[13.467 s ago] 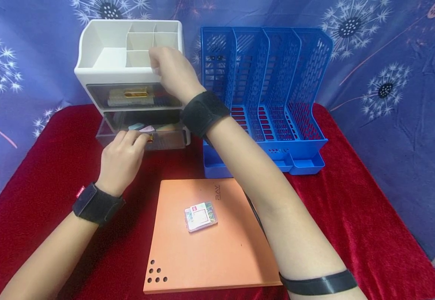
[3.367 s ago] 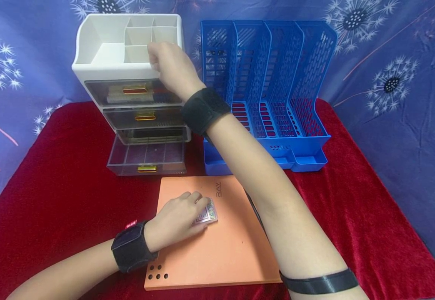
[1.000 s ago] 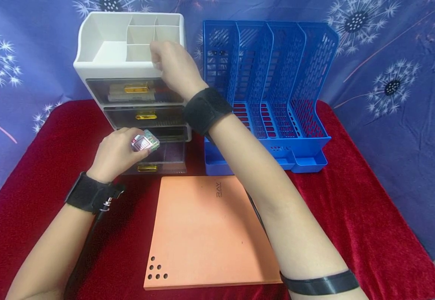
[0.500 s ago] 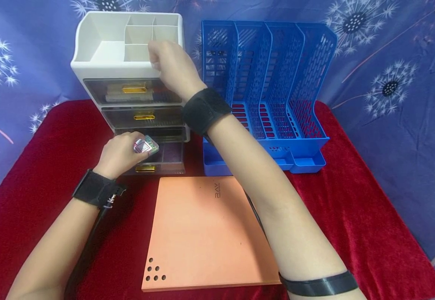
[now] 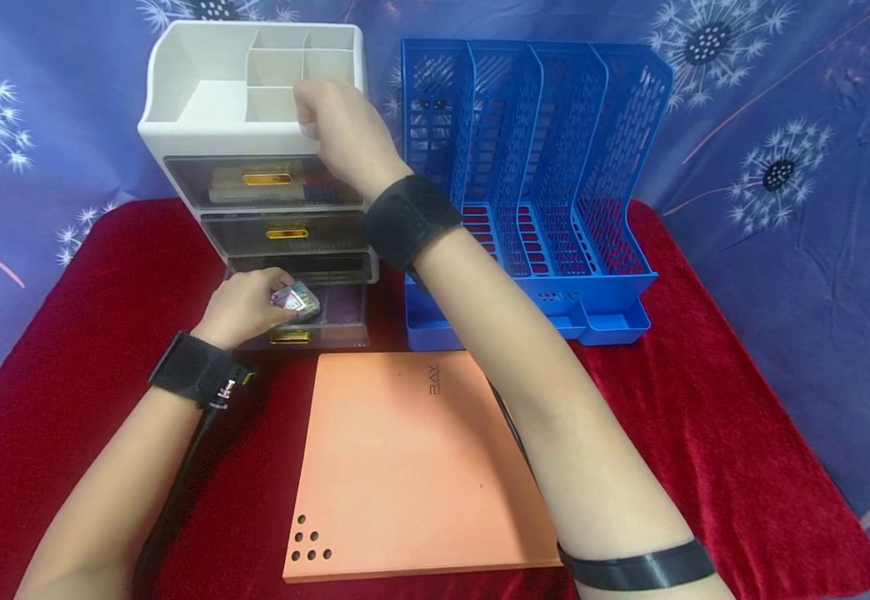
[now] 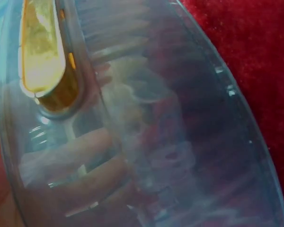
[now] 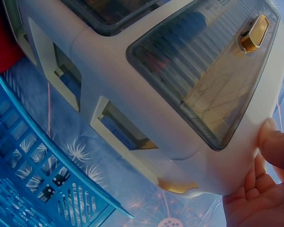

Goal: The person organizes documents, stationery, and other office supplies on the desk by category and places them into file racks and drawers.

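My left hand [image 5: 240, 307] pinches a small clear plastic box [image 5: 298, 301] with a white and red label and bits of green inside. Fingers and box are within the opening of the pulled-out bottom drawer [image 5: 341, 335] of a white desktop organizer [image 5: 225, 140]. In the left wrist view the drawer's clear front [image 6: 217, 142] and gold handle [image 6: 40, 52] fill the picture, fingers showing through the plastic. My right hand [image 5: 348, 133] grips the organizer's top front rim; in the right wrist view its thumb and fingers [image 7: 246, 196] hold the white edge.
A blue mesh file rack [image 5: 532, 167] stands right of the organizer. In front lies a flat orange panel [image 5: 420, 467] marked RAY, partly under my right forearm. Red cloth [image 5: 705, 433] covers the table. The top drawer [image 5: 255, 196] and middle drawer [image 5: 285, 234] are shut.
The middle drawer, open at first, was closed and the bottom one pulled out. My left hand took the box from the orange panel to the drawer and lowered it slightly. My right hand stayed.
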A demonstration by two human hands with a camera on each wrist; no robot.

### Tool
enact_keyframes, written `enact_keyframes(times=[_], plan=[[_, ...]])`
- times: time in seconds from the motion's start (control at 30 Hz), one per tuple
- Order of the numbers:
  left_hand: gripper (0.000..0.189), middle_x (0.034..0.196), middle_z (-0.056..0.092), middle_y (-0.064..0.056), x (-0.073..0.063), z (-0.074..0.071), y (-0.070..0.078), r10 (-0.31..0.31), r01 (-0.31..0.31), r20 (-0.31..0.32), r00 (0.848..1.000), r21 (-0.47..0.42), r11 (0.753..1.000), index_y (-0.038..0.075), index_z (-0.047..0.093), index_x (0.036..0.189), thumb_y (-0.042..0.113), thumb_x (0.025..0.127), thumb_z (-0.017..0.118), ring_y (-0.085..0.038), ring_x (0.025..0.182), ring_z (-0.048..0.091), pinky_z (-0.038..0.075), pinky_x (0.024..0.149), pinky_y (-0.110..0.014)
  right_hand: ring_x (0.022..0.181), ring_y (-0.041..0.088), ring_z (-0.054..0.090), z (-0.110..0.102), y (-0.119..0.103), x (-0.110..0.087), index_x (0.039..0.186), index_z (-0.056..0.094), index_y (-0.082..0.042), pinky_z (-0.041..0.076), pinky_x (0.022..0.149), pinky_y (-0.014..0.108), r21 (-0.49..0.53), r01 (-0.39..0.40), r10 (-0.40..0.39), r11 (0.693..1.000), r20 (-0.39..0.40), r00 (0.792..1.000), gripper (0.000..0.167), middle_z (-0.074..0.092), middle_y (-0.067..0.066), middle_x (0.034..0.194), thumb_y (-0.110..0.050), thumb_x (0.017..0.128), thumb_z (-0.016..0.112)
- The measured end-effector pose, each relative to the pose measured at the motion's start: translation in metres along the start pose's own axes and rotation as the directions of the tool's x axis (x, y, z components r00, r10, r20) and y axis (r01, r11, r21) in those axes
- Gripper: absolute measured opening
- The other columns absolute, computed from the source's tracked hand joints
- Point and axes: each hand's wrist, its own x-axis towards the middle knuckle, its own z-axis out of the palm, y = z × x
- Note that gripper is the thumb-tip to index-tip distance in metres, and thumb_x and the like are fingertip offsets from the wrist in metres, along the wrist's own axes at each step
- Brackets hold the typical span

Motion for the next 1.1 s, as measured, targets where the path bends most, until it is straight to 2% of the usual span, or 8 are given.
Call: enact_keyframes(times=[0.2,0.5,0.6,0.73,0.83,0.93,1.0,1.1], plan=[[0.046,0.101,0.065,-0.026,0.002,0.0,-0.001,-0.008,0.008,0.028,1.0,-0.016,1.0,-0.004,0.06,0.111,0.015,0.072,0.076,-0.035,0.083,0.062,0.046,0.066,-0.046,0.091,0.009,0.049,0.001,0.0,0.001,0.096,0.054,-0.014,0.04,0.08,0.02,0.009,-0.012,0.012,1.0,0.002,1.0,0.015,0.056,-0.003,0.098,-0.001,0.089,0.053],[0.047,0.099,0.065,-0.025,0.0,-0.001,0.002,-0.024,0.025,0.026,0.999,-0.015,1.0,-0.004,0.06,0.111,0.013,0.071,0.077,-0.035,0.084,0.061,0.046,0.066,-0.047,0.09,0.01,0.049,0.002,0.001,0.001,0.095,0.054,-0.013,0.041,0.08,0.021,0.025,-0.014,0.014,1.0,0.004,1.0,0.012,0.056,-0.003,0.098,-0.003,0.09,0.052],[0.048,0.098,0.065,-0.024,-0.002,-0.001,0.003,-0.011,0.011,-0.012,1.0,0.011,1.0,-0.004,0.061,0.112,0.016,0.071,0.077,-0.035,0.082,0.061,0.046,0.063,-0.048,0.09,0.01,0.049,0.002,0.001,0.001,0.095,0.054,-0.013,0.041,0.08,0.021,0.024,-0.013,0.013,1.0,0.003,1.0,0.012,0.056,-0.003,0.098,-0.003,0.09,0.052],[0.046,0.103,0.064,-0.025,-0.008,-0.002,0.004,0.019,-0.013,-0.109,0.994,0.052,0.999,-0.003,0.061,0.113,0.017,0.074,0.076,-0.035,0.083,0.061,0.047,0.063,-0.049,0.091,0.01,0.05,0.002,0.0,0.001,0.096,0.054,-0.014,0.041,0.08,0.021,0.012,-0.011,0.011,1.0,0.004,1.0,0.013,0.056,-0.003,0.099,-0.002,0.09,0.052],[0.04,0.102,0.064,-0.024,-0.015,-0.002,0.007,0.061,-0.047,-0.189,0.98,0.075,0.996,-0.002,0.062,0.111,0.012,0.075,0.074,-0.036,0.085,0.061,0.048,0.065,-0.049,0.091,0.01,0.05,0.002,0.0,0.001,0.096,0.053,-0.014,0.04,0.08,0.021,0.004,-0.01,0.01,1.0,0.005,1.0,0.013,0.056,-0.003,0.099,-0.002,0.09,0.052],[0.036,0.099,0.065,-0.021,-0.024,-0.002,0.011,0.144,-0.12,-0.25,0.958,0.107,0.987,0.0,0.064,0.108,0.008,0.074,0.075,-0.035,0.086,0.061,0.049,0.066,-0.049,0.09,0.01,0.049,0.001,-0.001,0.001,0.096,0.053,-0.014,0.04,0.08,0.021,0.004,-0.011,0.011,1.0,0.006,1.0,0.013,0.056,-0.003,0.099,-0.002,0.09,0.052],[0.036,0.097,0.065,-0.019,-0.031,-0.001,0.013,0.213,-0.183,-0.279,0.936,0.131,0.974,0.001,0.065,0.106,0.004,0.072,0.076,-0.034,0.088,0.061,0.05,0.067,-0.049,0.09,0.01,0.048,0.001,-0.001,0.001,0.096,0.053,-0.014,0.04,0.079,0.021,0.008,-0.011,0.011,1.0,0.008,1.0,0.014,0.056,-0.003,0.099,-0.002,0.09,0.052],[0.035,0.095,0.066,-0.018,-0.039,0.001,0.017,0.333,-0.288,-0.316,0.888,0.179,0.941,0.001,0.065,0.103,0.0,0.07,0.076,-0.033,0.089,0.061,0.052,0.07,-0.05,0.09,0.009,0.048,0.0,0.0,0.001,0.097,0.053,-0.014,0.04,0.08,0.02,0.008,-0.013,0.013,1.0,0.005,1.0,0.013,0.056,-0.003,0.099,-0.003,0.091,0.051]])
